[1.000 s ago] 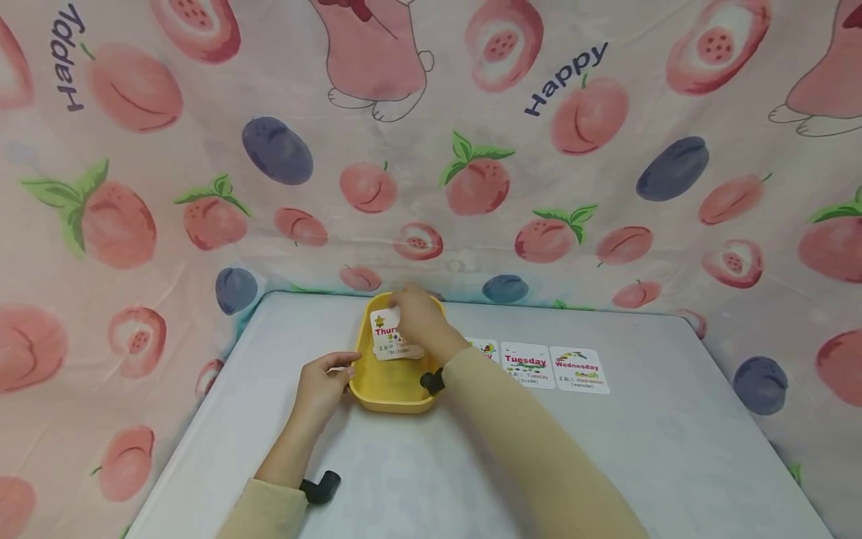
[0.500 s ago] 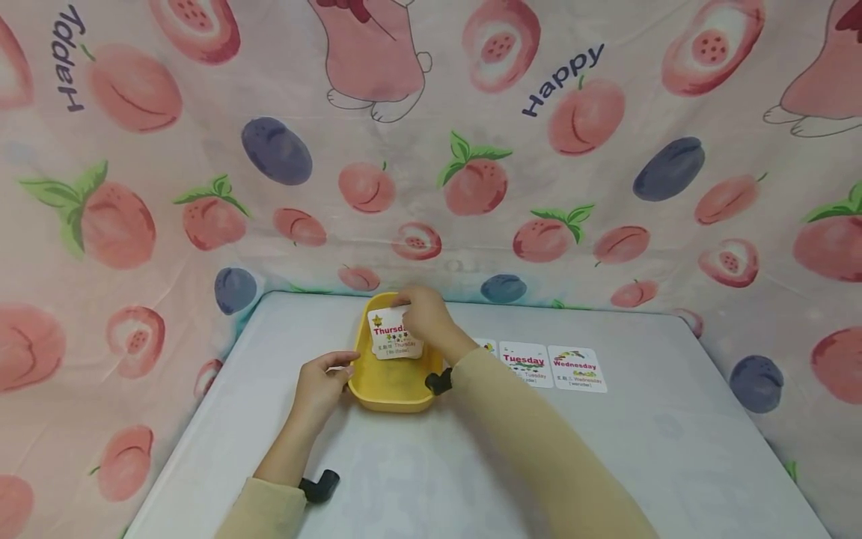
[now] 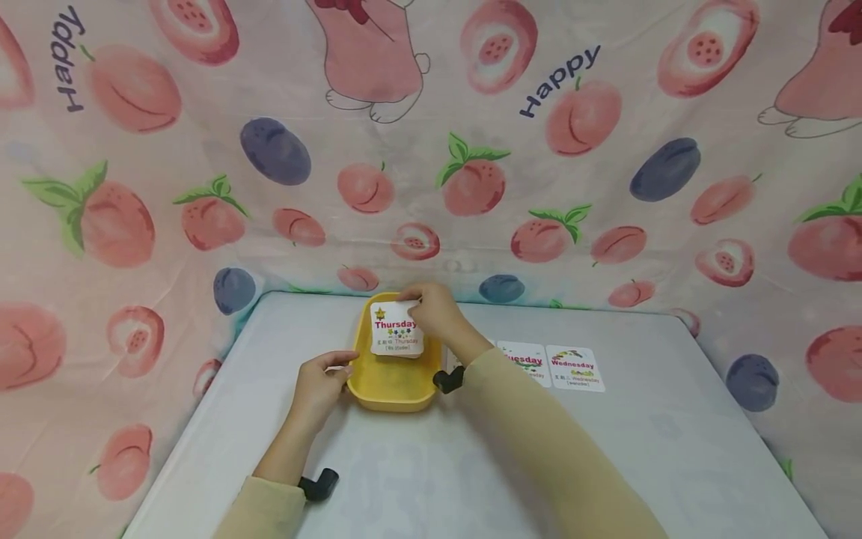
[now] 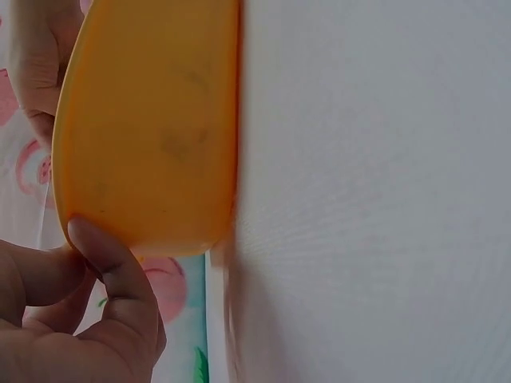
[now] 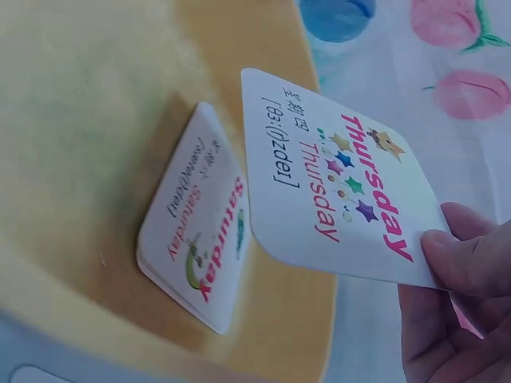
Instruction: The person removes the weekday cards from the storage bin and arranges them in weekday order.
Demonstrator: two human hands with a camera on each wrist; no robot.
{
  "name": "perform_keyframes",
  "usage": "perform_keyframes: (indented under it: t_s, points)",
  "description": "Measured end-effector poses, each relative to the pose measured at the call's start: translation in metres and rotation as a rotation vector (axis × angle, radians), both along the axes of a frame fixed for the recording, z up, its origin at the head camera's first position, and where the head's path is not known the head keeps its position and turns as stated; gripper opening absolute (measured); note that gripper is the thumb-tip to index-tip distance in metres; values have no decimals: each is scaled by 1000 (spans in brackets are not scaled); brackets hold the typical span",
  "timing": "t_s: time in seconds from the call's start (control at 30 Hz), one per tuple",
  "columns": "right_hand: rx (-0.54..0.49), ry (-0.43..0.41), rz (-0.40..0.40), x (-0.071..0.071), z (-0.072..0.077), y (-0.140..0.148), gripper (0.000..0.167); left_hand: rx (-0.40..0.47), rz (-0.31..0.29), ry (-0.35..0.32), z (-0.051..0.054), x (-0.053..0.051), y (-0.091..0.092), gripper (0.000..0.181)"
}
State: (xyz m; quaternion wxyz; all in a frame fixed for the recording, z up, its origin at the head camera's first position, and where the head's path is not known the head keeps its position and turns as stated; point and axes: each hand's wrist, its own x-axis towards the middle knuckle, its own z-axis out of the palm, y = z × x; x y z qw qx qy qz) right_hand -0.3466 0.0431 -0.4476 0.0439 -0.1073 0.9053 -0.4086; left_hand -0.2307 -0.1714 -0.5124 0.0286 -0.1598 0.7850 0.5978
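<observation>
Pinching the Thursday card [image 5: 331,179] by one edge, the right hand [image 3: 434,311] holds it inside the yellow tray's [image 3: 393,397] outline, forearm slanting in from the right. A Saturday card [image 5: 196,223] rests in the tray, left of those fingers; the Wednesday card [image 3: 575,368] lies to their right on the counter [image 3: 646,449]. The left hand [image 3: 319,385] pinches the tray's left rim.

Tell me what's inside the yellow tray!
A Saturday card lies in the yellow tray; anything beneath it is covered. The right hand holds the Thursday card above.
</observation>
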Motion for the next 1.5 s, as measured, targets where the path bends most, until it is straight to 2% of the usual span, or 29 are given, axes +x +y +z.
perform_keyframes:
  t_s: [0.23, 0.5, 0.67, 0.9, 1.13, 1.5]
  points:
    - [-14, 10, -22, 1, 9, 16, 35, -3, 1, -15, 0, 0, 1, 31]
    - [-31, 29, -41, 10, 18, 39, 37, -8, 9, -17, 2, 1, 2, 30]
    - [-19, 41, -58, 18, 20, 53, 35, -14, 14, -24, 1, 2, 2, 30]
    - [-62, 77, -51, 30, 22, 79, 32, -21, 13, -20, 0, 0, 1, 30]
    - [-94, 56, -71, 43, 25, 107, 33, -18, 14, -19, -1, 0, 1, 30]
    - [-17, 28, -110, 62, 16, 137, 34, -7, 17, -8, -1, 1, 2, 30]
